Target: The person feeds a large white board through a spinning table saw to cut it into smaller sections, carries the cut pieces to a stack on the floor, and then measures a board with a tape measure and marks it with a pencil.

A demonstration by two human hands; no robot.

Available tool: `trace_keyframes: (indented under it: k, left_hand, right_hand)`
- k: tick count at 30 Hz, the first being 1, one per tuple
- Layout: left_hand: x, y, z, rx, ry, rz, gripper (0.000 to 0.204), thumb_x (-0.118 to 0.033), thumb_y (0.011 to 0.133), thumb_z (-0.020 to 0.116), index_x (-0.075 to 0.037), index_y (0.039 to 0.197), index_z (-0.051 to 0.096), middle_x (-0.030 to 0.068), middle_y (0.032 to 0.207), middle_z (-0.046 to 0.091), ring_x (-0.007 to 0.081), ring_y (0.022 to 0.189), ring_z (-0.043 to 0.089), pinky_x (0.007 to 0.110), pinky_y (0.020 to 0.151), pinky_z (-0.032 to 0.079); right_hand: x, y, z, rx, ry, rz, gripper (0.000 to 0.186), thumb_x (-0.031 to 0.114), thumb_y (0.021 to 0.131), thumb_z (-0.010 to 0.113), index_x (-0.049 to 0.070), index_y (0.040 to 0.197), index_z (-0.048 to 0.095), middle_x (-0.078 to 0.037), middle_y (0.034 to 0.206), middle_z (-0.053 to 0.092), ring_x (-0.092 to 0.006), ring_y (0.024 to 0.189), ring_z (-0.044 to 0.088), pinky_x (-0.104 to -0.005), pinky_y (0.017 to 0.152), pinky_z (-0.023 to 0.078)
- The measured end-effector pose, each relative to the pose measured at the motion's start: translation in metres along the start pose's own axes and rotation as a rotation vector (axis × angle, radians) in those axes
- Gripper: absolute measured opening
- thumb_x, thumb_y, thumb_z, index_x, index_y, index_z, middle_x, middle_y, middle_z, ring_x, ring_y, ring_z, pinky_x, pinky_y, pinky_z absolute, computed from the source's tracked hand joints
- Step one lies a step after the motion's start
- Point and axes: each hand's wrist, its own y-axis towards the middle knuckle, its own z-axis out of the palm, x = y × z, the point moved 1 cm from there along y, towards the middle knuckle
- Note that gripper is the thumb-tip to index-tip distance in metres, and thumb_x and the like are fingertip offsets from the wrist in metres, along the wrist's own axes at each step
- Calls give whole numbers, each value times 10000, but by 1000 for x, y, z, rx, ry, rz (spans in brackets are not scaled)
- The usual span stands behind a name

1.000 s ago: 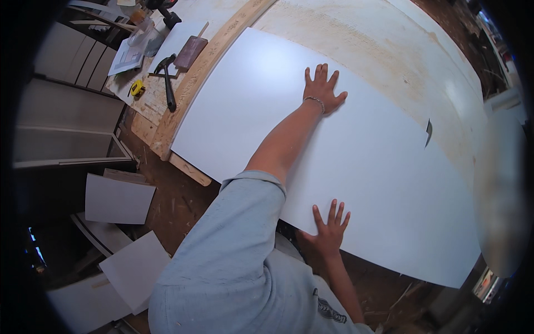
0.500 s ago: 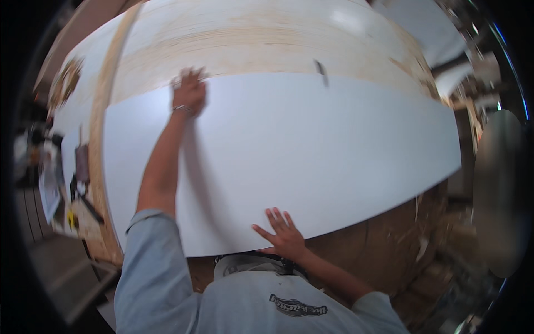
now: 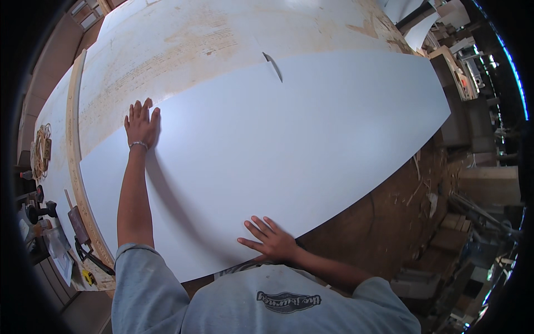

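Observation:
A large white sheet [image 3: 267, 150] lies flat in front of me. My left hand [image 3: 142, 125] rests near its far left edge, palm down, fingers extended, with the fingertips reaching past that edge. At the sheet's near edge my right hand [image 3: 271, 240] lies flat with its fingers spread. Neither hand grips anything. A thin, dark, curved blade-like piece [image 3: 272, 67] shows at the sheet's far edge, well to the right of my left hand. Along the sheet's left end runs a long wooden strip [image 3: 74, 128].
Beyond the sheet stretches a worn, pale work surface [image 3: 183, 50]. Left of the strip lie a coiled cord [image 3: 41, 150], a brown block [image 3: 78, 224] and a yellow tape measure [image 3: 88, 277]. Wood scraps [image 3: 456, 222] are piled at the right, past the brown floor [image 3: 367, 228].
My view has turned, so the sheet, strip and blade-like piece appear shifted and tilted. Both hands stay flat on the sheet, fingers still extended.

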Motion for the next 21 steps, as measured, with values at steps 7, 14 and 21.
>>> trace_keyframes:
  k: [7, 14, 21]
  left_hand:
    - [5, 26, -1, 12, 2, -14, 615, -602, 1034, 354, -272, 1549, 418, 138, 1661, 306, 309, 1568, 190, 539, 1254, 139]
    - [5, 48, -2, 12, -31, -11, 651, -632, 1028, 336, -265, 1560, 408, 123, 1669, 292, 297, 1571, 178, 533, 1257, 128]
    - [0, 69, -5, 33, -31, -23, 685, -664, 1020, 321, -275, 1581, 383, 106, 1681, 269, 280, 1577, 158, 514, 1265, 108]
  right_hand:
    - [-14, 22, 2, -33, -25, -5, 913, 660, 779, 692, 274, 1558, 413, -199, 1599, 371, -394, 1467, 372, -557, 1164, 355]
    - [-22, 41, -5, -13, -75, -7, 976, 679, 740, 725, 293, 1570, 385, -193, 1610, 353, -390, 1475, 357, -561, 1169, 348]
    - [-33, 57, -10, -17, -139, -11, 991, 695, 724, 734, 309, 1568, 386, -193, 1594, 373, -386, 1473, 361, -562, 1169, 344]
